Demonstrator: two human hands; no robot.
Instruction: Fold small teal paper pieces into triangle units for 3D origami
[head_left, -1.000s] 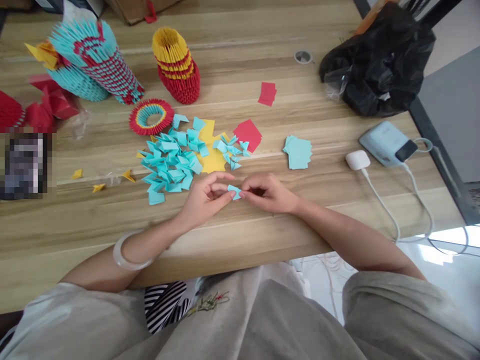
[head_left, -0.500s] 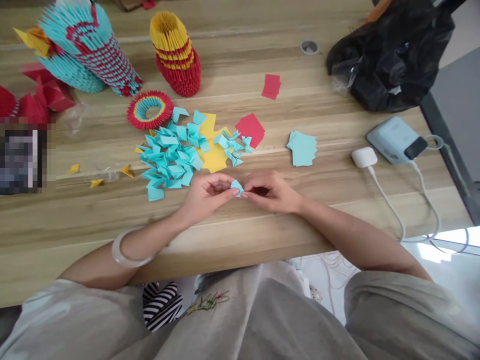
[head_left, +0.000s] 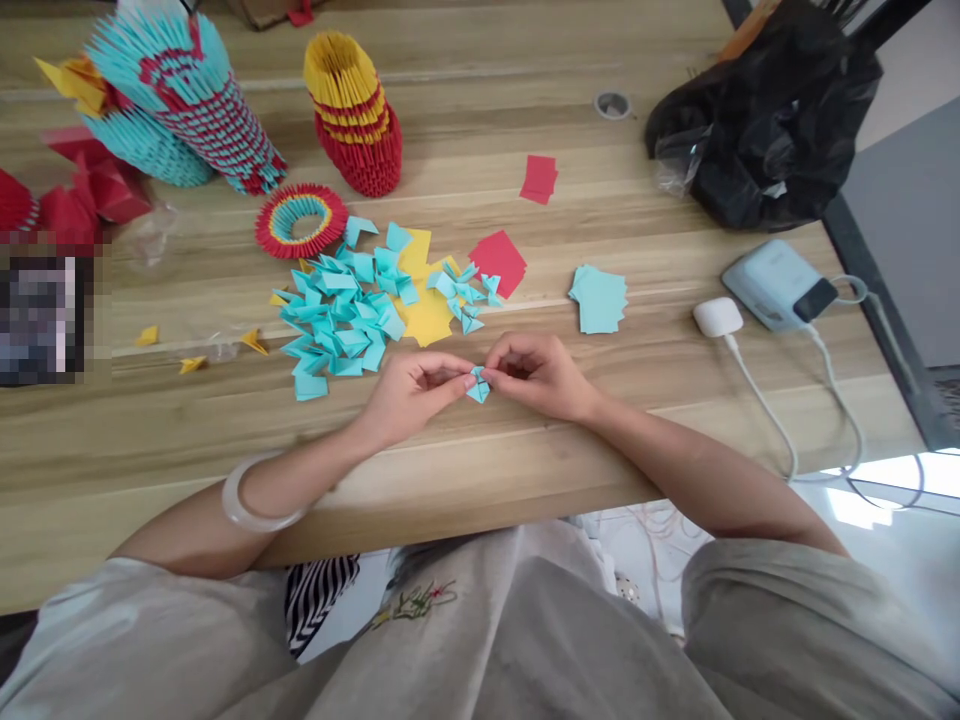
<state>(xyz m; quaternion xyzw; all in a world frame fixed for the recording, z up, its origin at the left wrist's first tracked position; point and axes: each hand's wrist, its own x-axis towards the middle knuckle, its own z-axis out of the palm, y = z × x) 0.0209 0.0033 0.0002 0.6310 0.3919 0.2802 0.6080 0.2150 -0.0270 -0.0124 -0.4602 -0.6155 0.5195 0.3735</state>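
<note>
Between my fingertips is a small folded light-blue paper piece (head_left: 478,388), its pointed end hanging down toward me. My left hand (head_left: 420,395) pinches its left side, and my right hand (head_left: 540,375) pinches it at the upper right. Just beyond my hands lie a few small folded blue pieces (head_left: 469,318) on yellow paper sheets (head_left: 426,318). A larger heap of folded blue pieces (head_left: 341,310) spreads to the left. To the right rests a stack of flat light-blue paper (head_left: 600,300). Red paper sheets (head_left: 501,262) sit farther back.
Behind the heap are a red-rimmed paper ring (head_left: 336,222), a yellow-and-red paper vase (head_left: 367,150) and a blue-and-red paper model (head_left: 217,110). At right stand a power bank (head_left: 772,285), a white charging case (head_left: 718,317) with cables, and a black plastic bag (head_left: 772,130).
The blue paper piece has turned between my fingers, and its point with fold lines now shows below them. My right fingers have shifted slightly up and left on it.
</note>
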